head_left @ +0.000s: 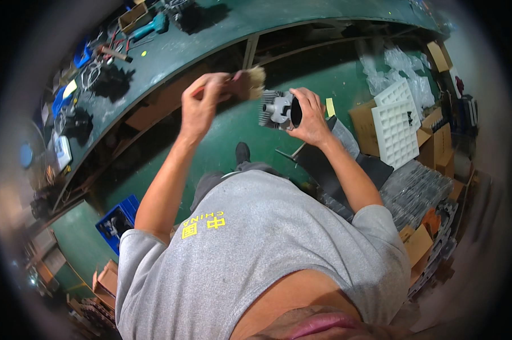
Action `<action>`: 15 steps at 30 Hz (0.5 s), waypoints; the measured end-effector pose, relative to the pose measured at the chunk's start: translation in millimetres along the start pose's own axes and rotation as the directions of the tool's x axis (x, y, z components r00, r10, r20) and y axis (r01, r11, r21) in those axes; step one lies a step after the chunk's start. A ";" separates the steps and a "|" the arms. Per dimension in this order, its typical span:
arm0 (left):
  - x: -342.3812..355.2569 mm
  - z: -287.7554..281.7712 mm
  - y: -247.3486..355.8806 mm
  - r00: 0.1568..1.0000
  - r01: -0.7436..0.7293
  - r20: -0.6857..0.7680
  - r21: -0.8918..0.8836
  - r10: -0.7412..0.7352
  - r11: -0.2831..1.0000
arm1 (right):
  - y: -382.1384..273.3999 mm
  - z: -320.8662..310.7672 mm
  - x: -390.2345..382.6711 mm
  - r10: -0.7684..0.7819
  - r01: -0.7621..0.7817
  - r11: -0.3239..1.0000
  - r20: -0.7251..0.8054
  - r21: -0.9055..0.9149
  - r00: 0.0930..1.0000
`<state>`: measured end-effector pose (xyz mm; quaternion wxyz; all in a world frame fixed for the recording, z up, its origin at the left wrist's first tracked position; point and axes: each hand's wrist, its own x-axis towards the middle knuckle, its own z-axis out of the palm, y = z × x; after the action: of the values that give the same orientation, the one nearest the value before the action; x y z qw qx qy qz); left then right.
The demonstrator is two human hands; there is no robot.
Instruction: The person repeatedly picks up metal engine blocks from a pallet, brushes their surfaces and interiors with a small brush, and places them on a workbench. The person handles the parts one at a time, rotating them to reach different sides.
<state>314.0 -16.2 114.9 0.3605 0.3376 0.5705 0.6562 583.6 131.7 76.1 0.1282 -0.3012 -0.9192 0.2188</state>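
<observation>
My left hand (202, 102) is closed around the reddish handle of a wide paintbrush (246, 85). The brush's pale bristles point right, a little above and beside a grey finned metal casting (276, 109). That casting is gripped by my right hand (311, 118), with the thumb below and the fingers over its right end. A dark round opening shows at the end by my palm. Bristles and casting look close together; whether they touch, I cannot tell. Both things are held up in the air over the green floor.
A green workbench (182, 54) curves along the far left, bearing a teal power tool (149, 27), a hammer (115, 54) and cables. A blue crate (119, 222) stands at lower left. At right are white compartment trays (395, 130), cardboard boxes (365, 127) and stacked grey parts (417, 187).
</observation>
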 end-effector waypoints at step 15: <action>159.4 35.0 -62.6 0.940 -0.142 0.340 0.470 -0.030 0.871 | 95.8 -10.2 135.4 0.470 -0.437 0.871 -0.125 0.225 0.874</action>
<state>267.7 144.0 62.1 0.3363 0.5410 0.6372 0.4338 528.7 286.7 53.1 0.1817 -0.5136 -0.7824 0.3016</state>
